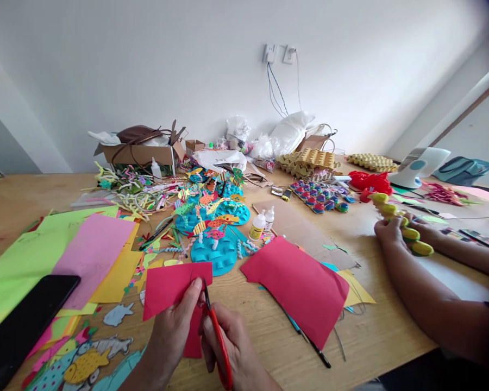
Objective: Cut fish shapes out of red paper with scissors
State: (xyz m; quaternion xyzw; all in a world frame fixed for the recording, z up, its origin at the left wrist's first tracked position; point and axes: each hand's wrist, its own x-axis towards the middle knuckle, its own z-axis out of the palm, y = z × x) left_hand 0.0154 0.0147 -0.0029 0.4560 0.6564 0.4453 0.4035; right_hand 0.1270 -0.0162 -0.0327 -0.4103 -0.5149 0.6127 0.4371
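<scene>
My left hand (173, 326) pinches a piece of red paper (167, 285) between thumb and fingers above the near edge of the table. In my right hand (234, 347) are red-handled scissors (218, 339), their dark blades at the paper's right side beside my left thumb. Part of the red paper hangs down behind my hands. To the right lies a larger red sheet (299, 285) with a curved cut edge. Just beyond my hands stands a blue round base (214, 255) with colourful paper fish on it. Cut-out paper fish (87, 365) lie to the left of my left hand.
A black phone (28, 326) rests on coloured paper sheets (49, 244) at left. Two glue bottles (257, 225) stand mid-table. At right, another person's hands (391, 231) hold a yellow-painted egg-carton strip (409, 233). Egg trays (307, 160) and a cardboard box (140, 155) sit along the wall.
</scene>
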